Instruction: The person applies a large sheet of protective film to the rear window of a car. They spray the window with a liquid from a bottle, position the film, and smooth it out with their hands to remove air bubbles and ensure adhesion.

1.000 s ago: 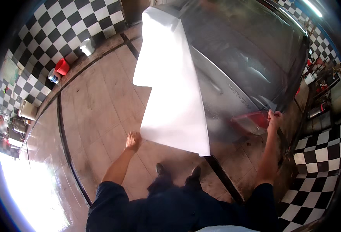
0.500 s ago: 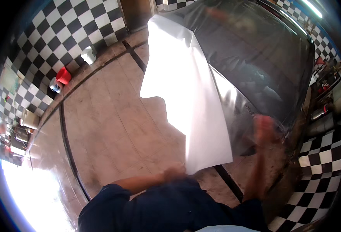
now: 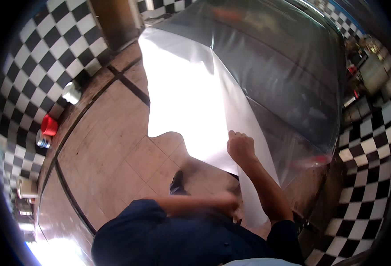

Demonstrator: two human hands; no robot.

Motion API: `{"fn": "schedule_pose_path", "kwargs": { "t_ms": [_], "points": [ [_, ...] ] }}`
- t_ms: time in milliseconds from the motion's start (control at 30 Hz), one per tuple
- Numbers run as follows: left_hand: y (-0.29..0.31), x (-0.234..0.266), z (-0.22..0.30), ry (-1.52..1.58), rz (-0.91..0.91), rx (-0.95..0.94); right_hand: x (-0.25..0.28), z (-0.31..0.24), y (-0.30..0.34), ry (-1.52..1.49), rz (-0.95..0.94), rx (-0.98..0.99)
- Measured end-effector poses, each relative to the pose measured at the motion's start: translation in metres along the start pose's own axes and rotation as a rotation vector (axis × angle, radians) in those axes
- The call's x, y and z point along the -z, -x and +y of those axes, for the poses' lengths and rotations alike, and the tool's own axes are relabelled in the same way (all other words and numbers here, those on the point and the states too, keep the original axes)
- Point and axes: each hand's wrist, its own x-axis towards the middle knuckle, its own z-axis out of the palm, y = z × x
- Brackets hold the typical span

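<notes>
A large white sheet (image 3: 182, 93) drapes down the near side of a dark, glossy car-shaped surface (image 3: 288, 84) with creased clear film over it. Its top edge lies along that surface, and the lower part hangs toward me. My right hand (image 3: 241, 146) is closed in a fist at the middle of the sheet, gripping it. Lower down, close to my body, my left hand (image 3: 226, 204) is slightly blurred; its fingers look curled at the sheet's lower edge.
A white bucket (image 3: 72, 93), a red bucket (image 3: 49, 125) and a small pail (image 3: 43, 139) stand along the checkered wall (image 3: 60, 35) at left. My shoe (image 3: 177, 179) shows on the tiled floor (image 3: 102, 146). Cluttered items (image 3: 359, 66) line the right side.
My right hand has moved left from the car's lower corner onto the white sheet and closed there. My left hand has shifted slightly right with the sheet's lower end. The view has turned.
</notes>
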Motion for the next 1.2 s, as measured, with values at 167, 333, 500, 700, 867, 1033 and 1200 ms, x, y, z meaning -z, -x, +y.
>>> {"fn": "schedule_pose_path", "kwargs": {
  "t_ms": [167,333,500,700,867,1033,1200],
  "points": [
    [0.028,0.243,-0.085,0.001,0.885,0.212,-0.007,-0.021,0.005,0.07,-0.086,-0.116],
    [0.006,0.378,-0.089,0.264,0.827,0.58,-0.01,-0.027,0.007,0.07,-0.031,-0.145],
    [-0.004,0.38,-0.089,0.31,0.878,0.626,-0.008,-0.033,0.009,0.08,-0.04,-0.151],
    [-0.008,0.375,-0.104,0.545,0.95,0.518,0.041,-0.025,-0.013,-0.096,-0.342,-0.303],
    [-0.01,0.364,-0.107,0.644,1.065,0.36,0.068,0.081,-0.11,-0.118,0.114,-0.201],
    [0.0,0.353,-0.094,0.678,1.083,0.319,0.046,0.112,-0.151,-0.265,0.048,-0.341],
    [0.031,0.312,-0.106,0.734,1.14,0.372,0.054,0.105,-0.154,-0.186,-0.059,-0.374]
  ]
}}
